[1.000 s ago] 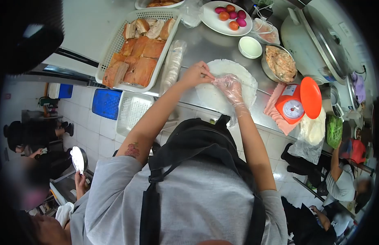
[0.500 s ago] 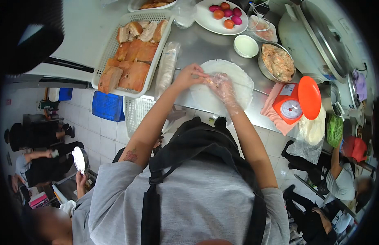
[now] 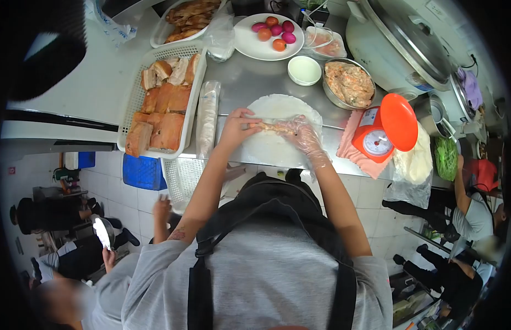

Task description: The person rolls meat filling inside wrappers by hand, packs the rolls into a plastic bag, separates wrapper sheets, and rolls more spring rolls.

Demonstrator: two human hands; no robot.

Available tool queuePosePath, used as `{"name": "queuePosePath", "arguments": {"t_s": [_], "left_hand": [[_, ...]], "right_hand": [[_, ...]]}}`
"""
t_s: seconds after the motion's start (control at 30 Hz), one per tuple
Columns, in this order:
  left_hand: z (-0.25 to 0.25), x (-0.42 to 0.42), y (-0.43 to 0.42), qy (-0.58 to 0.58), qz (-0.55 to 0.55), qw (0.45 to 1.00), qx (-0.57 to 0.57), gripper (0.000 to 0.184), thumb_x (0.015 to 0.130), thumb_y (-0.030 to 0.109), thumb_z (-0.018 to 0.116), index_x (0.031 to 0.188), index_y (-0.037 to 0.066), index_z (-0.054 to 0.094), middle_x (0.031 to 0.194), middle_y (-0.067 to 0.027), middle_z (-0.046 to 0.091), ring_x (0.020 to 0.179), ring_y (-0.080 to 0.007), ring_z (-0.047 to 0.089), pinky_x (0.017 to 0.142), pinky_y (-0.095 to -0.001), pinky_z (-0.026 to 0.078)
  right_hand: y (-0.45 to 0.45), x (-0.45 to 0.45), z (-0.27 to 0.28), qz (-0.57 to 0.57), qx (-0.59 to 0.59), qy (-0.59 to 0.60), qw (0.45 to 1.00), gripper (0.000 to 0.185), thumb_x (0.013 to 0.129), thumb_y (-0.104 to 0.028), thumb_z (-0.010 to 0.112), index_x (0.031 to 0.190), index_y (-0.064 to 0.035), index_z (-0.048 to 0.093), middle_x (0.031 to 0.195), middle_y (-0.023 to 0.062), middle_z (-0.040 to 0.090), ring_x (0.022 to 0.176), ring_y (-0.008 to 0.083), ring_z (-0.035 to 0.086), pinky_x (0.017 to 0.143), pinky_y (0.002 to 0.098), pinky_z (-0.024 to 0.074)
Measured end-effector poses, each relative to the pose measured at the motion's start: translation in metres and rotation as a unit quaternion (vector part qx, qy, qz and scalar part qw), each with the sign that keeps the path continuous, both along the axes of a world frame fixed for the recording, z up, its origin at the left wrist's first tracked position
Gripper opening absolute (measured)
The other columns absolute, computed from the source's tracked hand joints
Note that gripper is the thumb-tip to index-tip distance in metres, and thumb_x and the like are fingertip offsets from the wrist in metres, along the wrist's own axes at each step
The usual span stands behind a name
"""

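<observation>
A thin, round white wrapper sheet (image 3: 277, 157) lies flat on the steel counter in front of me. Across its middle runs a narrow strip of chunky pinkish meat filling (image 3: 278, 128). My bare left hand (image 3: 238, 127) rests at the strip's left end, its fingers apart and pointing toward it. In a clear plastic glove, my right hand (image 3: 306, 137) curls round the right end of the filling, its fingertips partly hidden by glare. A steel bowl of the same-looking filling (image 3: 349, 82) stands beyond it to the right, next to a small pale green bowl (image 3: 304, 71).
Left are a white basket of cooked pork slabs (image 3: 122, 124) and a plastic-wrapped roll (image 3: 209, 118). A plate of red and purple eggs (image 3: 244, 47) is behind. An orange scale (image 3: 376, 142) sits on a pink cloth (image 3: 348, 147) at right. Co-workers are on both sides.
The filling between my hands now shows as a longer strip across the wrapper. My left hand has opened from a pinch and shifted left of my right hand. The view has shifted.
</observation>
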State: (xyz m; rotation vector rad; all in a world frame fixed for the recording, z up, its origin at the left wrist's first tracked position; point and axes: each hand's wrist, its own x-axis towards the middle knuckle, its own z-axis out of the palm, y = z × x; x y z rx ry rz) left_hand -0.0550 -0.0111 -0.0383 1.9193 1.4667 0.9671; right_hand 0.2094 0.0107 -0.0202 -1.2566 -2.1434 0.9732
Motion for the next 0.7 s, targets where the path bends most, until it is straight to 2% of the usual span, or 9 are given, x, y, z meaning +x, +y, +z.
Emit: {"name": "queuePosePath", "arguments": {"t_s": [0.13, 0.23, 0.3, 0.33, 0.43, 0.5, 0.6, 0.63, 0.7], "left_hand": [[0.021, 0.008, -0.002, 0.046, 0.005, 0.999, -0.002, 0.038, 0.069, 0.023, 0.087, 0.106, 0.025, 0.08, 0.114, -0.0011, 0.059, 0.099, -0.0211, 0.053, 0.092, -0.0356, 0.044], [0.041, 0.025, -0.009, 0.098, 0.024, 0.995, 0.019, 0.033, 0.068, 0.025, 0.087, 0.101, 0.027, 0.081, 0.111, -0.0009, 0.061, 0.102, -0.0231, 0.054, 0.094, -0.0377, 0.043], [0.043, 0.044, -0.012, 0.122, 0.044, 0.987, 0.093, 0.029, 0.068, 0.025, 0.087, 0.097, 0.028, 0.081, 0.108, -0.0006, 0.063, 0.103, -0.024, 0.054, 0.094, -0.0384, 0.042], [0.038, 0.05, -0.01, 0.109, 0.043, 0.99, 0.075, 0.027, 0.069, 0.025, 0.086, 0.095, 0.028, 0.082, 0.107, -0.0001, 0.064, 0.104, -0.024, 0.054, 0.094, -0.038, 0.042], [0.028, 0.053, -0.008, 0.075, 0.039, 0.996, 0.019, 0.022, 0.07, 0.024, 0.085, 0.092, 0.027, 0.082, 0.105, 0.0006, 0.065, 0.104, -0.0231, 0.056, 0.095, -0.0371, 0.042], [0.025, 0.047, -0.006, 0.055, 0.029, 0.998, -0.018, 0.021, 0.071, 0.022, 0.085, 0.092, 0.026, 0.082, 0.105, 0.0001, 0.066, 0.103, -0.0214, 0.057, 0.096, -0.0366, 0.041], [0.015, 0.039, 0.004, -0.115, 0.01, 0.989, -0.093, 0.019, 0.071, 0.022, 0.085, 0.09, 0.025, 0.082, 0.102, 0.001, 0.068, 0.099, -0.017, 0.06, 0.095, -0.0354, 0.041], [0.012, 0.038, 0.007, -0.065, 0.002, 0.996, -0.065, 0.02, 0.071, 0.022, 0.085, 0.09, 0.025, 0.082, 0.101, 0.0015, 0.068, 0.098, -0.0159, 0.061, 0.094, -0.0351, 0.041], [0.007, 0.035, 0.011, 0.033, -0.013, 0.999, -0.011, 0.021, 0.07, 0.023, 0.086, 0.09, 0.025, 0.082, 0.099, 0.0025, 0.068, 0.095, -0.0137, 0.062, 0.094, -0.0345, 0.041]], "right_hand": [[0.001, 0.004, 0.002, 0.006, -0.049, -0.022, 0.999, 0.044, 0.082, -0.025, 0.076, 0.125, -0.0191, 0.071, 0.102, 0.0132, 0.07, 0.107, 0.0307, 0.055, 0.097, 0.0422, 0.0446], [-0.008, 0.001, 0.02, -0.048, 0.043, 0.065, 0.996, 0.035, 0.083, -0.023, 0.076, 0.116, -0.0145, 0.072, 0.094, 0.0129, 0.069, 0.108, 0.0306, 0.056, 0.095, 0.0427, 0.0452], [0.0, -0.001, 0.008, -0.033, 0.021, 0.116, 0.992, 0.031, 0.082, -0.024, 0.077, 0.11, -0.0115, 0.071, 0.096, 0.0136, 0.068, 0.109, 0.0323, 0.056, 0.095, 0.0434, 0.0453], [0.002, 0.0, 0.002, -0.025, 0.009, 0.141, 0.99, 0.03, 0.081, -0.025, 0.078, 0.106, -0.01, 0.07, 0.097, 0.014, 0.067, 0.109, 0.0331, 0.056, 0.096, 0.0437, 0.0453], [-0.002, 0.006, -0.004, -0.036, 0.034, 0.05, 0.998, 0.026, 0.08, -0.025, 0.079, 0.096, -0.0086, 0.067, 0.101, 0.0154, 0.067, 0.111, 0.0349, 0.055, 0.095, 0.0459, 0.045], [-0.003, 0.006, -0.005, -0.049, 0.055, 0.048, 0.996, 0.028, 0.081, -0.027, 0.078, 0.1, -0.0091, 0.068, 0.1, 0.0153, 0.067, 0.11, 0.0356, 0.055, 0.096, 0.0467, 0.0442], [-0.006, -0.01, 0.0, -0.044, 0.109, 0.026, 0.993, 0.036, 0.082, -0.033, 0.077, 0.108, -0.01, 0.069, 0.1, 0.0151, 0.067, 0.112, 0.0358, 0.055, 0.099, 0.0469, 0.0429], [-0.007, -0.015, 0.004, -0.038, 0.131, 0.015, 0.991, 0.039, 0.082, -0.035, 0.076, 0.112, -0.0104, 0.069, 0.101, 0.015, 0.067, 0.113, 0.0358, 0.055, 0.1, 0.0467, 0.0425], [-0.005, -0.018, -0.009, -0.023, 0.076, -0.012, 0.997, 0.044, 0.082, -0.04, 0.075, 0.117, -0.0126, 0.069, 0.106, 0.015, 0.067, 0.115, 0.0362, 0.054, 0.103, 0.0462, 0.0409]]}}
